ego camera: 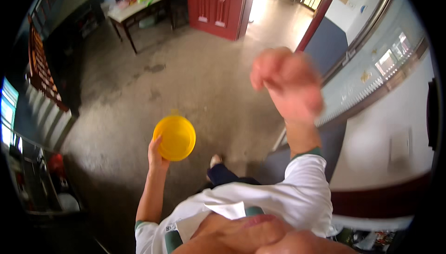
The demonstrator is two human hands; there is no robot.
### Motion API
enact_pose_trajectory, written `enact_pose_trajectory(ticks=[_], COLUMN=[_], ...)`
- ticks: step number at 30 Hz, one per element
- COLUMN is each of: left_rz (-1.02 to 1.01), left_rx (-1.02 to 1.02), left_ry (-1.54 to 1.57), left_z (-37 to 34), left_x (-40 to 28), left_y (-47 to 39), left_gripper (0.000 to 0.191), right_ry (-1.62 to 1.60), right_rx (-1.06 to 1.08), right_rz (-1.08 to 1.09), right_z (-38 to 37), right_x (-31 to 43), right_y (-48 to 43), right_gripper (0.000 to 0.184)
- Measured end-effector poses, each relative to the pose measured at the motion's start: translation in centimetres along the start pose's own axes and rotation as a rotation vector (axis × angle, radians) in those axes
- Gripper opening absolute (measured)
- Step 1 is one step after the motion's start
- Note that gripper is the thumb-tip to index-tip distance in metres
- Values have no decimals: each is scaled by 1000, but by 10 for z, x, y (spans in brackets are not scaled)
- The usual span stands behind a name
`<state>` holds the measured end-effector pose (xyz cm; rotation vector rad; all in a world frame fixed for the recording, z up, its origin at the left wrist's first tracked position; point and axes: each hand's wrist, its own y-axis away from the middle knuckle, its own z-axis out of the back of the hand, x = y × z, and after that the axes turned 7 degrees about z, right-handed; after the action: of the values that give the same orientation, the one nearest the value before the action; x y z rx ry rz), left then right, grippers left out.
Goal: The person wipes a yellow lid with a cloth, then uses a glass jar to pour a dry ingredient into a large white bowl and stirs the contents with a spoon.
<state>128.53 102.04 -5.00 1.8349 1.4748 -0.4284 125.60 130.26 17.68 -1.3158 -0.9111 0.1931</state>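
Observation:
My left hand [157,153] grips a round yellow plastic bowl [175,138] by its left rim, with the thumb lying over the edge. The bowl is seen from above, and no contents show inside it. A small yellow tab juts from its far side. Raised well in front of me on the right is my right hand [287,79], blurred by motion. Its fingers look curled, and whether anything is inside them is hidden. Nearest to it in the picture is the sliding glass door [369,69].
A wooden table [139,7] with colourful items stands at the far left. The red panelled door [217,4] is ajar beside a bright doorway. Stairs with a wooden railing [43,65] are on the left. Cluttered shelving [45,184] sits at lower left. Dark stains mark the concrete floor [216,76].

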Motion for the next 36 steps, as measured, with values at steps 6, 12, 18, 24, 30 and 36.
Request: enact_pose_trajectory(ticks=[6, 12, 18, 24, 30, 36], left_rz=[-66, -95, 19, 26, 123, 99], left_rx=[-144, -419, -257, 136, 204, 132], left_ry=[-69, 157, 91, -57, -130, -53], left_z=[-26, -21, -131, -319, -466, -540], left_x=[-47, -37, -89, -103, -52, -3], left_y=[-142, -311, -552, -763, -915, -1045], left_gripper=[41, 41, 39, 38, 36, 34], right_ry=[172, 321, 632, 567, 333, 50], right_rx=[454, 802, 438, -868, -1047, -1011], right_rz=[154, -86, -467, -443, -289, -369], right_z=[110, 274, 485, 766, 1034, 1257], right_x=[-2, -47, -102, -259, -350, -472], right_y=[-91, -111, -144, -231, -283, -327], right_gripper=[42, 35, 29, 34, 31, 38])
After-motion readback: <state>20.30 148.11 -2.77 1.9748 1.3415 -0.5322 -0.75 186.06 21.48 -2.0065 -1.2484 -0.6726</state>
